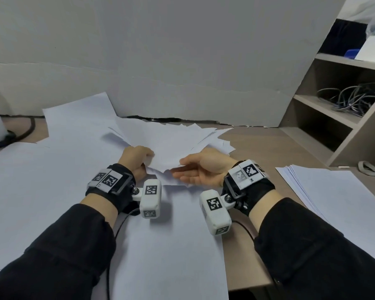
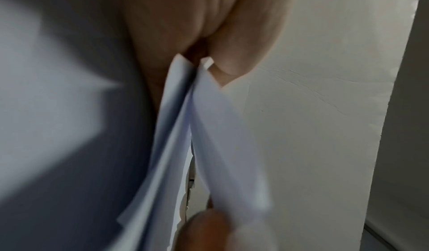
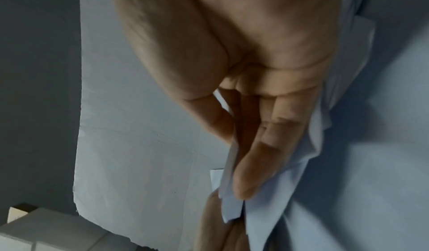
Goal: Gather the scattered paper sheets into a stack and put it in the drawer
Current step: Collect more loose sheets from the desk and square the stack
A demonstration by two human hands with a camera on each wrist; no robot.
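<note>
A loose, uneven bunch of white paper sheets lies fanned out at the middle of the table, its near edge lifted. My left hand grips the bunch's near-left edge with curled fingers; in the left wrist view the sheets are pinched between thumb and fingers. My right hand lies palm up at the near-right edge, thumb on top and fingers underneath. The right wrist view shows the sheet edges caught between its thumb and fingers. No drawer is in view.
Large white sheets cover the table under my arms. A separate stack of paper lies at the right. A shelf unit with cables stands at the back right. A white board closes the back, and a black cable runs at the left.
</note>
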